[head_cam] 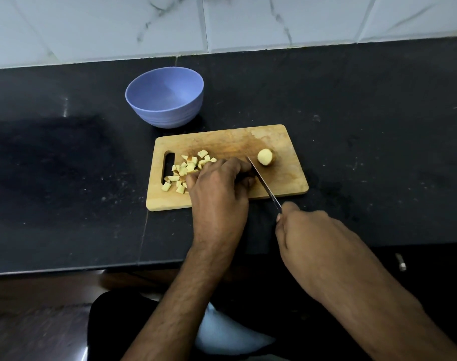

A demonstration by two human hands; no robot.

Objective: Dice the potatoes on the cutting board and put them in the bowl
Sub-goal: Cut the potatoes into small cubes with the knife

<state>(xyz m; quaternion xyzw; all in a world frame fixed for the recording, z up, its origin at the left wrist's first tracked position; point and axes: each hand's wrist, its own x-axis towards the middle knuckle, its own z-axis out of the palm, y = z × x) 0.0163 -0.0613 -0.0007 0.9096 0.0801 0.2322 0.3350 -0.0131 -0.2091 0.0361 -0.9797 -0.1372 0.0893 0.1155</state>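
A wooden cutting board (pixel 287 178) lies on the black counter. Several potato dice (pixel 185 169) sit in a loose pile on its left part, near the handle slot. A half potato (pixel 265 157) rests toward the board's right. My left hand (pixel 218 186) is curled fingers-down on the board's middle, over something I cannot see. My right hand (pixel 308 230) grips the handle of a knife (pixel 263 182), its blade slanting across the board with the tip just right of my left fingers. A purple bowl (pixel 157 114) stands behind the board with nothing in it.
The black counter (pixel 378 152) runs wide on both sides, backed by a white marble-tiled wall (pixel 274 22). The counter's front edge lies just below the board. A small metal object (pixel 400 261) sits at the lower right.
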